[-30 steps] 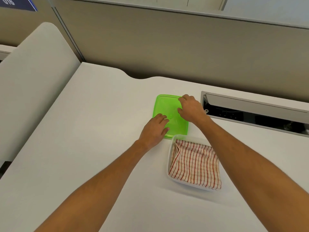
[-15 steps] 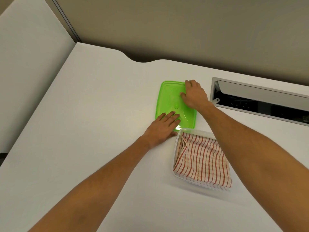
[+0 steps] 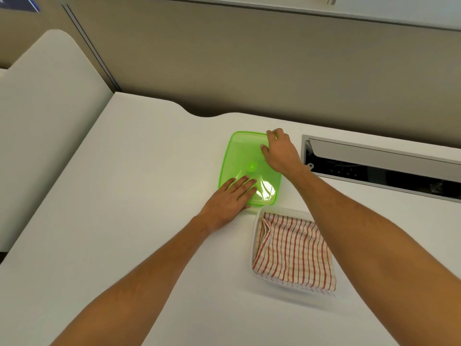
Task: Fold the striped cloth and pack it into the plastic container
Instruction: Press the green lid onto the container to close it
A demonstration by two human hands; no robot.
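The folded red-and-white striped cloth [image 3: 293, 250] lies inside the clear plastic container [image 3: 255, 236] on the white table, right of centre. Just behind the container lies a green lid [image 3: 242, 156], flat on the table. My left hand [image 3: 228, 201] rests flat with straight fingers on the lid's near left corner. My right hand [image 3: 280, 152] is on the lid's far right corner, its fingers curled over the lid's far edge and thumb on top.
A recessed cable tray [image 3: 379, 166] with an open flap is set into the table to the right of the lid. A beige partition [image 3: 249, 66] runs along the back. A white panel [image 3: 47, 121] stands on the left.
My left hand has slid further onto the lid and flattened. My right hand has moved toward the lid's far right corner. The camera view shifted.
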